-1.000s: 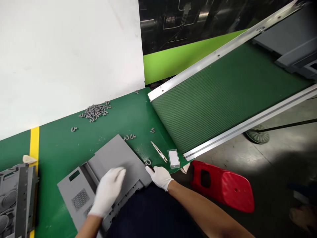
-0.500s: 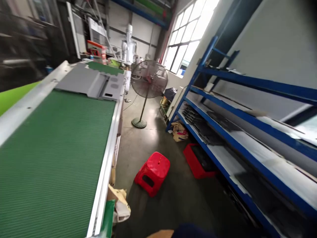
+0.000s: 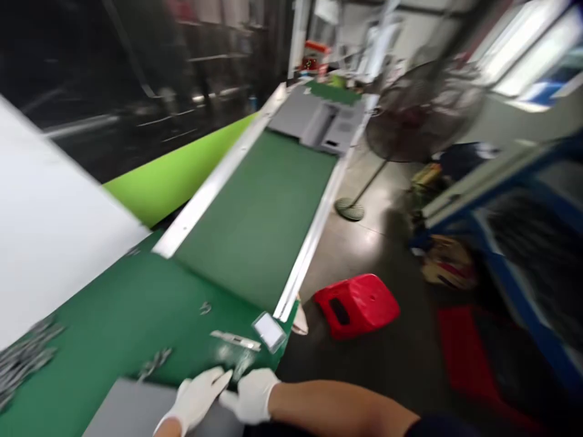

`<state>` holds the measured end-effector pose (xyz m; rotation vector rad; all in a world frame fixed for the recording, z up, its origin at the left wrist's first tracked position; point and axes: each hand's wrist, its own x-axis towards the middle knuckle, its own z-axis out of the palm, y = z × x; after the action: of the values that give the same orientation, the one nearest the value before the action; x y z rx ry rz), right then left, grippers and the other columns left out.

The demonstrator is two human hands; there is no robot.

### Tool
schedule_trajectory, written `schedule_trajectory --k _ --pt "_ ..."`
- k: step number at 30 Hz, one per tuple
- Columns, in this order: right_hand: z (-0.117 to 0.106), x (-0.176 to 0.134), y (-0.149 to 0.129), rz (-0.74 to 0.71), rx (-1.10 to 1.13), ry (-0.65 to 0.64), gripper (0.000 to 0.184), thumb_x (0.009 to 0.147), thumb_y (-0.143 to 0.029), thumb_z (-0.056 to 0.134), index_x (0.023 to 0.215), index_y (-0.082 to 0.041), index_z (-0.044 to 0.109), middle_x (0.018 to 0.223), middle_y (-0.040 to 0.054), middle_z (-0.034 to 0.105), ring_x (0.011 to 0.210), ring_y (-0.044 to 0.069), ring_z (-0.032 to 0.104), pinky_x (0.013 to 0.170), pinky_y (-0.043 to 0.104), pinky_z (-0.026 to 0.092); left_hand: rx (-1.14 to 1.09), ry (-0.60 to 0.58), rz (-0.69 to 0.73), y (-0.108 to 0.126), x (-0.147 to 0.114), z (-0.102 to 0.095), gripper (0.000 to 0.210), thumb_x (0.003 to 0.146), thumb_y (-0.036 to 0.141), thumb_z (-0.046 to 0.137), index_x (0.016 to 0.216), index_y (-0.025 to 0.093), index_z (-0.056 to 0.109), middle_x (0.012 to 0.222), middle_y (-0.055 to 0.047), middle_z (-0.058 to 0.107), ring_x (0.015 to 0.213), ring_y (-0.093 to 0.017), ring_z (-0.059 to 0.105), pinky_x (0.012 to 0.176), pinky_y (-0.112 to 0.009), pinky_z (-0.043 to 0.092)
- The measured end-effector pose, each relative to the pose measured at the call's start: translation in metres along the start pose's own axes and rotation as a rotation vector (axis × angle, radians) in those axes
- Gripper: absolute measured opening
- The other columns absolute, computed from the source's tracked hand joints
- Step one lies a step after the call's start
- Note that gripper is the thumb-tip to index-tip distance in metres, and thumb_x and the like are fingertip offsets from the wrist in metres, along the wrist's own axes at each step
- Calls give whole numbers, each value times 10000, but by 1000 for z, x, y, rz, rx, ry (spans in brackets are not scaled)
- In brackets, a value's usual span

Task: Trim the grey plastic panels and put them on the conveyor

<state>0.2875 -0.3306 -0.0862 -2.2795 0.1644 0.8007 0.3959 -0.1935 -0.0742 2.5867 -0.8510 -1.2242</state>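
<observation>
Both my hands wear white gloves, and blur softens them at the bottom of the head view. My left hand [image 3: 198, 394] lies over a flat grey panel [image 3: 130, 409], its fingers stretched to the right. Close beside it, at the panel's right part, is my right hand [image 3: 254, 394], its fingers curled in; what they hold, if anything, is hidden. Just beyond the hands, a clear crumpled piece [image 3: 245, 363] and a slim light-coloured tool like a cutter knife [image 3: 235, 340] lie on the green table [image 3: 107, 309]. A white card in a clear sleeve [image 3: 269, 331] rests near the table's right edge.
Small grey parts [image 3: 27, 358] are heaped at the left, with a few more [image 3: 155, 363] by the panel. Ahead runs a green conveyor [image 3: 259, 212] bearing another grey panel [image 3: 314, 118]. A red stool [image 3: 357, 305] and a standing fan [image 3: 423, 112] are to the right.
My view has swung left and down. The green table, the grey panel and both gloved hands have come into sight; the stool and conveyor have shifted right in the picture.
</observation>
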Motion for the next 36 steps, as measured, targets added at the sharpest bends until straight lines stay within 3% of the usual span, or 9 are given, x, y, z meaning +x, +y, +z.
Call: schedule_trajectory --k 3,7,15,22,26,30,33,36 --pt "14 -3 -7 -27 -148 -66 763 978 -701 322 1077 -118 803 980 246 788 973 407 762 847 493 593 -45 -57 -51 -13 -28 8 485 1016 536 350 918 243 725 1039 -94 793 1069 -333 710 964 -503 425" --pt "17 -3 3 -39 -179 -88 932 997 -723 139 1014 -69 802 965 280 774 971 402 762 869 485 577 -113 -46 -84 -11 -24 11 529 973 619 356 882 242 716 1028 -95 794 1047 -326 703 978 -480 375" --pt "22 -4 10 -40 -193 -86 920 990 -761 173 1009 -93 805 985 260 779 1014 361 754 929 424 543 -172 -17 -112 -11 -18 20 474 931 623 447 844 250 726 1047 -92 786 1054 -343 683 984 -521 359" --pt "21 0 18 -10 -160 -112 829 993 -747 249 923 -136 805 980 230 788 1036 330 747 964 385 513 -308 4 -173 -10 -9 19 430 886 604 550 745 223 693 911 -79 772 978 -328 681 1012 -546 358" --pt "12 -1 26 23 -107 -104 815 962 -790 283 877 -145 773 998 230 780 1056 354 730 989 433 496 -488 108 -179 -7 -14 11 443 909 601 514 772 218 690 852 -60 749 861 -273 667 886 -426 451" --pt "6 -4 29 81 18 -101 802 962 -808 219 797 -185 697 913 186 769 965 320 743 918 412 528 -686 326 -158 -10 -33 2 520 939 645 445 784 204 671 839 -45 742 806 -222 650 779 -329 488" --pt "10 -7 29 147 137 -124 792 969 -801 123 789 -210 618 794 138 732 745 248 732 724 347 559 -784 526 -224 -31 -51 -10 575 940 687 418 797 194 677 853 -59 747 839 -222 666 816 -318 507" --pt "18 -7 27 210 237 -165 787 947 -817 35 794 -231 539 693 88 673 564 193 658 531 295 507 -827 700 -371 -72 -70 -33 635 947 710 375 912 172 711 944 -100 769 891 -232 690 840 -322 522"
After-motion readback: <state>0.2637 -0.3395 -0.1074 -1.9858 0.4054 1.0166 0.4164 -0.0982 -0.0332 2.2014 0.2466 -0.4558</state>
